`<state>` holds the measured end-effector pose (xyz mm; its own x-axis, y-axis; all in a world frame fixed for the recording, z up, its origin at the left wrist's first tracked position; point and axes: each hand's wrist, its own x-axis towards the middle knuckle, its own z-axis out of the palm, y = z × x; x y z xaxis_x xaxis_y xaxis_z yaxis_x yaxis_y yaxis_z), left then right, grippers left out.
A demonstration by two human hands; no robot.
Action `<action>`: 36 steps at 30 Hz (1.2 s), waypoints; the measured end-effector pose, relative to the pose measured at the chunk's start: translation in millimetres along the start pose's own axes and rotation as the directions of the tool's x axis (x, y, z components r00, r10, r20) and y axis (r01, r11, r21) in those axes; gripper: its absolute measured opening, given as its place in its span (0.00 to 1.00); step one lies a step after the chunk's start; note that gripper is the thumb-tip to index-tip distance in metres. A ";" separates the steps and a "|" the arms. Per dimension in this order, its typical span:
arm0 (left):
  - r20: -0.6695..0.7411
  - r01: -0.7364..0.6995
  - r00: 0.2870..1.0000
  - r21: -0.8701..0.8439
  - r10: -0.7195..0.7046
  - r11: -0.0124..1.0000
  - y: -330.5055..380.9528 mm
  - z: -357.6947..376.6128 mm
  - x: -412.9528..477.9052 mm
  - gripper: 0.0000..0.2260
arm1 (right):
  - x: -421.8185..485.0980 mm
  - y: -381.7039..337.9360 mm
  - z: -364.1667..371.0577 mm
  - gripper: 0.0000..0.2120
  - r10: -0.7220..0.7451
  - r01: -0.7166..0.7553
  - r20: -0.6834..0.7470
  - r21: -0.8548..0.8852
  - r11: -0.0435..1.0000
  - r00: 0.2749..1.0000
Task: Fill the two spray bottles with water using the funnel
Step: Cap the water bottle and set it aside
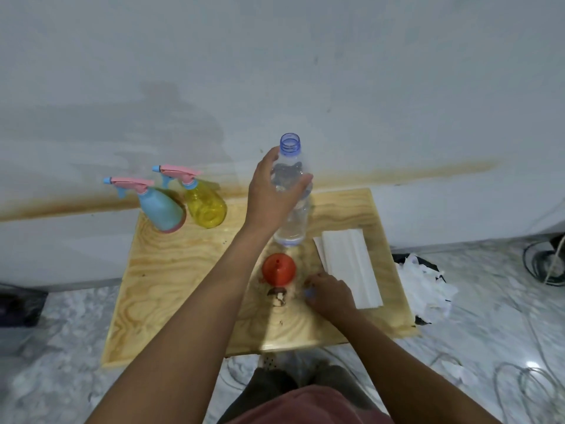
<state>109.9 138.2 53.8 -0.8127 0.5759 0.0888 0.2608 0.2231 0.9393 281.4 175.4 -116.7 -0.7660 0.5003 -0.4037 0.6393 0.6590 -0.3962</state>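
Note:
A clear plastic water bottle [292, 215] with a blue open neck stands uncapped on the wooden table [171, 289], and my left hand [272, 194] grips its upper body. My right hand [328, 293] rests low on the table with its fingers closed around a small blue bottle cap [309, 292]. An orange funnel [278, 269] lies wide end down between both hands. Two spray bottles stand at the table's far left: a blue spray bottle [159, 209] and a yellow spray bottle [205, 203], each with a pink trigger head screwed on.
A folded white towel [348, 267] lies to the right of the funnel. A dark bin with crumpled white paper [423, 286] sits on the floor beside the table's right edge. Cables [547, 264] lie on the marble floor. The wall stands just behind the table.

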 end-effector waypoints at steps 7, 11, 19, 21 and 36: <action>0.025 0.021 0.999 -0.024 -0.021 0.999 1.2 0.4 -2.6 0.32 | -1.4 8.6 -11.0 0.12 0.012 0.031 -0.136 0.312 0.949 0.991; 0.022 0.017 1.000 -0.032 -0.016 0.999 -1.4 -0.3 -2.1 0.31 | -3.9 5.2 -53.2 0.14 0.002 0.173 -0.354 0.462 0.870 0.935; 0.008 0.018 1.000 -0.044 -0.018 0.999 -2.7 2.0 -2.0 0.33 | -11.4 -61.6 -213.0 0.10 -0.112 0.538 -0.731 0.380 0.753 0.673; 0.008 0.016 1.000 -0.050 -0.015 0.999 -1.8 2.0 -2.7 0.32 | -8.4 -78.8 -236.8 0.11 -0.201 0.565 -0.691 0.350 0.748 0.695; 0.012 0.016 1.000 -0.087 -0.015 0.996 1.2 3.2 -6.9 0.25 | 18.8 -116.0 -283.3 0.16 -0.463 0.488 -0.394 -0.041 0.872 0.794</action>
<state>117.4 137.0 53.3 -0.8100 0.5821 0.0708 0.2015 0.1629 0.9658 173.7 267.5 155.3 -0.9309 0.3134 0.1878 0.1807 0.8417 -0.5088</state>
